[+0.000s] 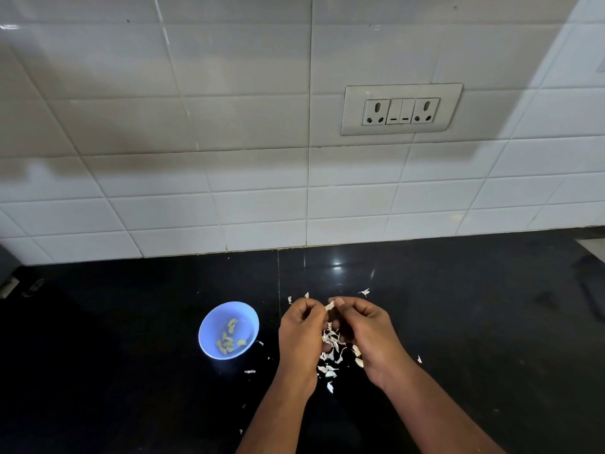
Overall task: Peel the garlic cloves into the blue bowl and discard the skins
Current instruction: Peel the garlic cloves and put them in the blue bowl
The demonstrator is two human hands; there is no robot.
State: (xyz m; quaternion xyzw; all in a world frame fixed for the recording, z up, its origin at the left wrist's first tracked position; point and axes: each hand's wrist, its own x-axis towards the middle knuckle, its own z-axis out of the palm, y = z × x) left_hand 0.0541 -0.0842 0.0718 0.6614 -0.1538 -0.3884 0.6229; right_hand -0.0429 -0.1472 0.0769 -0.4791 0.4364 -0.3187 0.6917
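Note:
A small blue bowl [229, 329] stands on the black counter, left of my hands, with several peeled garlic cloves [229, 340] inside. My left hand [301, 332] and my right hand [366, 329] are raised close together over a pile of white garlic skins [330, 352]. My right thumb and fingers pinch a white piece of garlic with skin [330, 305] between the two hands. My left fingers are curled toward it; whether they grip it is hidden. An unpeeled clove [359, 361] lies under my right hand.
Loose skin flakes [364, 291] are scattered on the black counter [474, 322] around the hands and near the bowl. A white tiled wall with a socket plate [401, 109] rises behind. A dark object [8, 273] sits at the far left edge.

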